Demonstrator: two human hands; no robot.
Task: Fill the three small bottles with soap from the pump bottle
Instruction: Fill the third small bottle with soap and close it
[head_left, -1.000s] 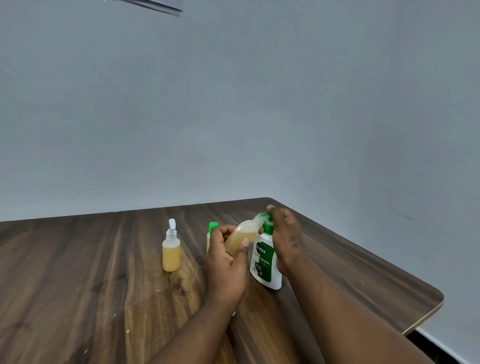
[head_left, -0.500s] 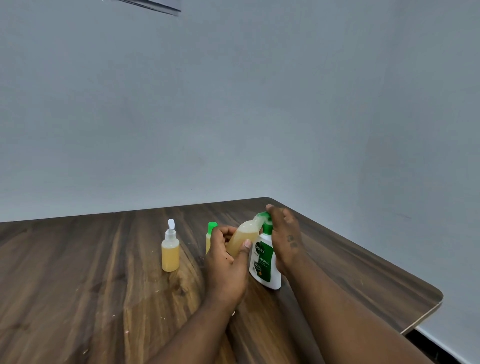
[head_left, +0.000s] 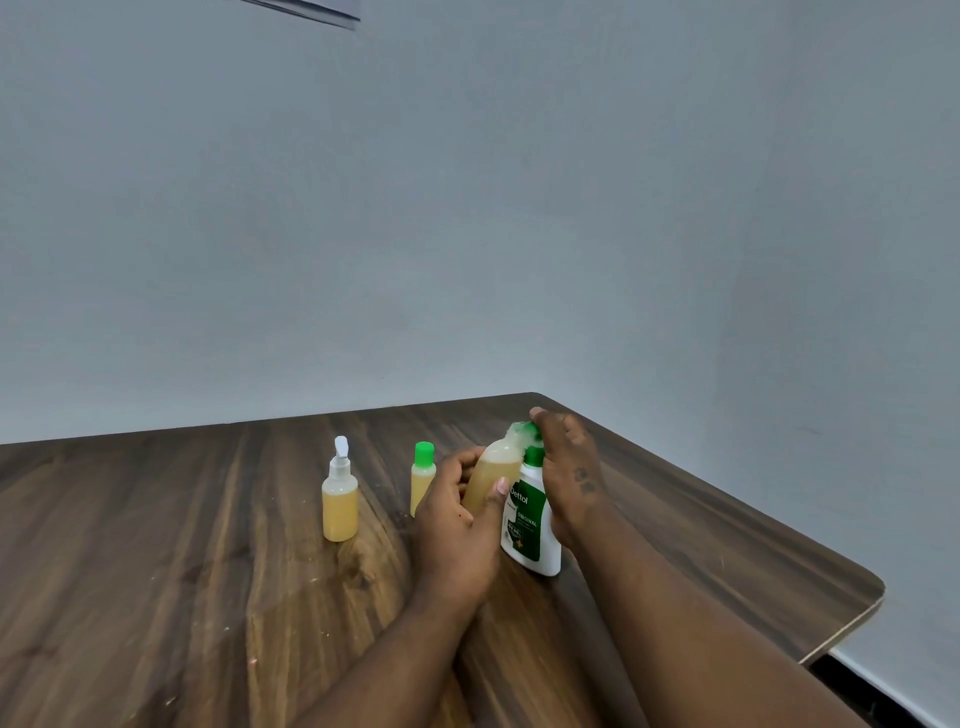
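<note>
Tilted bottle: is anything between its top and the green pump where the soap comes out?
Nothing visible. The left hand tips the tilted bottle so its neck meets the spout of the pump bottle, under the right hand. The spray-top bottle and green-capped bottle stand apart, to its left.

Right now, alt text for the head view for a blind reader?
The left hand grips a tilted small bottle of yellow soap at the spout of the pump bottle, whose top the right hand covers. A white-nozzled bottle and a green-capped bottle stand left of them on the table.
</note>
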